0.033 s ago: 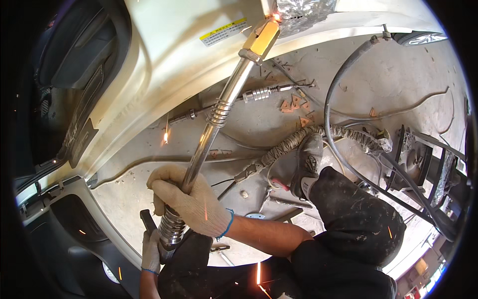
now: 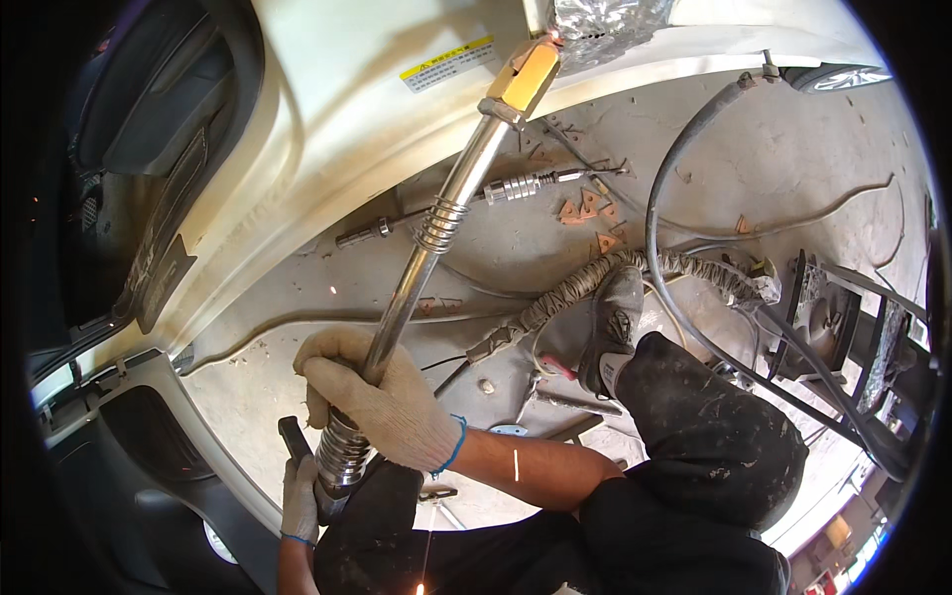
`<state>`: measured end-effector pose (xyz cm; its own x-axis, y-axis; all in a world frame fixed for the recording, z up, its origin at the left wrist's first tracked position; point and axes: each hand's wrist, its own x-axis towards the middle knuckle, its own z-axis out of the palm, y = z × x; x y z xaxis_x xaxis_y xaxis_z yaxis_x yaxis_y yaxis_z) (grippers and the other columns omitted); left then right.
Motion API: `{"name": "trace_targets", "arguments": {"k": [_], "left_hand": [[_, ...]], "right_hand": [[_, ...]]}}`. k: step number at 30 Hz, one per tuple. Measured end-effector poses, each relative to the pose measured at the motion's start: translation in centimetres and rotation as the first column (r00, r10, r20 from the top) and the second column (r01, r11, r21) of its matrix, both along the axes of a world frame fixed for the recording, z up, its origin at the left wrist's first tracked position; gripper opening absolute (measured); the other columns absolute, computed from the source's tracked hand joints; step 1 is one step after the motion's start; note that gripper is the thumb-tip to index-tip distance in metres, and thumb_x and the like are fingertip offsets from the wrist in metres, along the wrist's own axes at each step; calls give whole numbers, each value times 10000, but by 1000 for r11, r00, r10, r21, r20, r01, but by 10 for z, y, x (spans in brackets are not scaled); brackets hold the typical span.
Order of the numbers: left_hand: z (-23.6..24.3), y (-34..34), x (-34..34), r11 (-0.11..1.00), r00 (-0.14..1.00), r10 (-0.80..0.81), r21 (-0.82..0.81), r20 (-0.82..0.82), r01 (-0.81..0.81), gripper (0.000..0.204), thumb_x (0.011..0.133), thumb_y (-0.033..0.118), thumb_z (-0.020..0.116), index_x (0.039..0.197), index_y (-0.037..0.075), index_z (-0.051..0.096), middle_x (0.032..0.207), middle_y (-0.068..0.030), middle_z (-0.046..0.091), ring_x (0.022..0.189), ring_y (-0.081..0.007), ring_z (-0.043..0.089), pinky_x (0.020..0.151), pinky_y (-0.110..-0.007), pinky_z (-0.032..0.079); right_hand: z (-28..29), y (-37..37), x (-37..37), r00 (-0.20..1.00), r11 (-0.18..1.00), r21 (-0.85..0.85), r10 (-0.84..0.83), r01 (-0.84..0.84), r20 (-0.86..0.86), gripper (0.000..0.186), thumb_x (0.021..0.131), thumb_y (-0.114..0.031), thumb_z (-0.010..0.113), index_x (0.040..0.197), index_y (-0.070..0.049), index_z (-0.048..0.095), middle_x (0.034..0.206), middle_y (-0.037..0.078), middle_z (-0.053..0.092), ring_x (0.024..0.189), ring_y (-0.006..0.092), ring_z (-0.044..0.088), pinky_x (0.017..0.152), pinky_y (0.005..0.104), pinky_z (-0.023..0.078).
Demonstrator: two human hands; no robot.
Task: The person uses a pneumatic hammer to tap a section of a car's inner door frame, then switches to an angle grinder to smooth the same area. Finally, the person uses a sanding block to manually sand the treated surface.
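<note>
A long chrome slide-hammer dent puller [image 2: 421,268] runs up and to the right, with a spring on its shaft and a brass-coloured head [image 2: 526,79]. Its far tip meets a bare, shiny metal patch [image 2: 600,35] on the white car body [image 2: 337,109], where a small orange glow shows. My right hand [image 2: 392,402], in a knitted white glove, is wrapped round the shaft just above the ribbed section. Lower left, my gloved left hand [image 2: 299,501] closes on the puller's dark handle end; part of its fingers is hidden.
On the concrete floor lie a second metal rod tool [image 2: 516,186], several copper-coloured triangular pieces [image 2: 587,205] and a cloth-wrapped cable [image 2: 555,296]. A thick hose [image 2: 653,198] loops down at right, near a dark metal frame [image 2: 823,312]. An open car door [image 2: 149,426] stands at left.
The glow at the tip has shrunk and the flying sparks have shifted. The puller's head has moved very slightly right; both hands keep their grip.
</note>
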<state>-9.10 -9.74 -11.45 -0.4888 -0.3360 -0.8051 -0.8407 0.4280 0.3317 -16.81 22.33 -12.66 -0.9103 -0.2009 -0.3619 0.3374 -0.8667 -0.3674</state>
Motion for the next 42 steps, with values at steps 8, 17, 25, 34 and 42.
{"name": "trace_targets", "arguments": {"k": [8, 17, 25, 34, 42], "left_hand": [[-9, -19, 3, 998, 997, -68, 12, -48, 68, 534, 945, 571, 560, 1128, 70, 553, 950, -18, 573, 864, -119, 557, 752, -295, 483], [-10, -8, 3, 998, 998, -49, -42, -37, 48, 459, 953, 542, 555, 1026, 89, 528, 879, -2, 507, 800, -112, 488, 711, -291, 445], [0, 9, -5, 996, 996, -76, -50, -47, 74, 401, 967, 466, 551, 1034, 71, 525, 862, 0, 479, 787, -120, 466, 718, -297, 429], [3, 9, -8, 990, 991, -131, -44, -13, 131, 579, 948, 530, 554, 1206, 14, 515, 1027, -70, 555, 943, -172, 533, 848, -329, 456], [3, 6, -8, 991, 992, -124, -53, -22, 123, 492, 997, 440, 513, 1245, 15, 509, 1055, -68, 608, 927, -152, 597, 818, -315, 499]], "right_hand": [[-7, 7, -7, 992, 990, 72, -115, 119, -48, 187, 961, -164, 592, 1036, 6, 614, 714, 23, 618, 621, 96, 583, 563, 236, 467], [-11, 14, -10, 981, 974, 120, -190, 193, -39, 191, 952, -173, 608, 1047, -7, 608, 751, 50, 635, 648, 115, 616, 588, 251, 497], [-5, -14, -1, 999, 999, 14, -33, 33, 26, 128, 933, -105, 604, 1001, 4, 606, 724, 34, 600, 652, 95, 590, 605, 240, 483], [-12, -19, 5, 1000, 1000, -18, -8, 8, 10, 163, 941, -134, 607, 1023, 7, 605, 742, 27, 603, 680, 90, 593, 635, 243, 501], [-11, -12, 2, 999, 1000, -3, -31, 31, 32, 138, 929, -120, 585, 969, 12, 591, 755, 31, 581, 650, 87, 567, 576, 243, 458]]}}
